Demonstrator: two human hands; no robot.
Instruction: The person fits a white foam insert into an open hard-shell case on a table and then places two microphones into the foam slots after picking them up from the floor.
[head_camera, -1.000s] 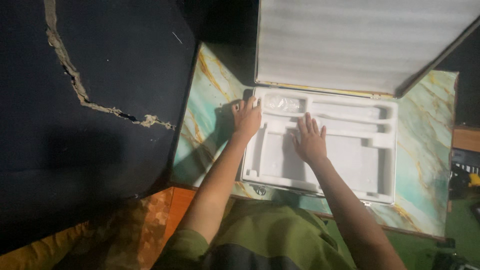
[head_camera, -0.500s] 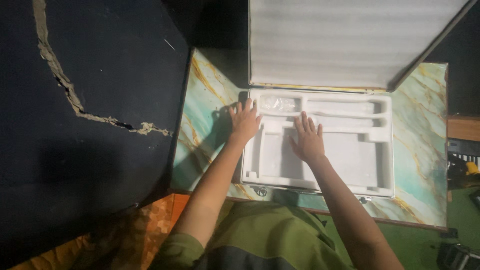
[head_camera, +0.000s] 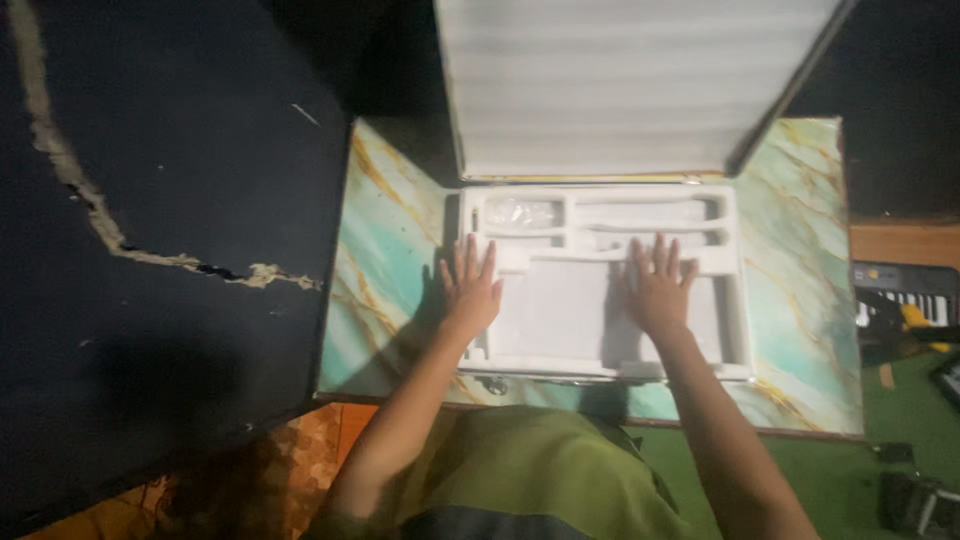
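An open case (head_camera: 600, 370) lies on a small table with a marbled teal and gold top (head_camera: 385, 250). Its lid (head_camera: 620, 85) stands up at the back, lined with pale ribbed foam. Inside is a white moulded foam tray (head_camera: 560, 310) with several recesses; a clear wrapped item (head_camera: 520, 212) lies in the back left recess. My left hand (head_camera: 470, 290) rests flat, fingers spread, on the tray's left edge. Flat on the right part of the tray lies my right hand (head_camera: 657, 285), also with fingers spread. Neither hand holds anything.
A dark surface with a ragged pale crack (head_camera: 150, 250) fills the left side. Right of the table sits a small keyboard (head_camera: 905, 300) on a green floor (head_camera: 850, 470). An orange patterned cloth (head_camera: 250, 470) shows at the lower left. My green garment (head_camera: 530, 480) is below.
The view has shifted so the case sits more centred. My right hand has moved rightward across the tray; my left hand has stayed on the left edge.
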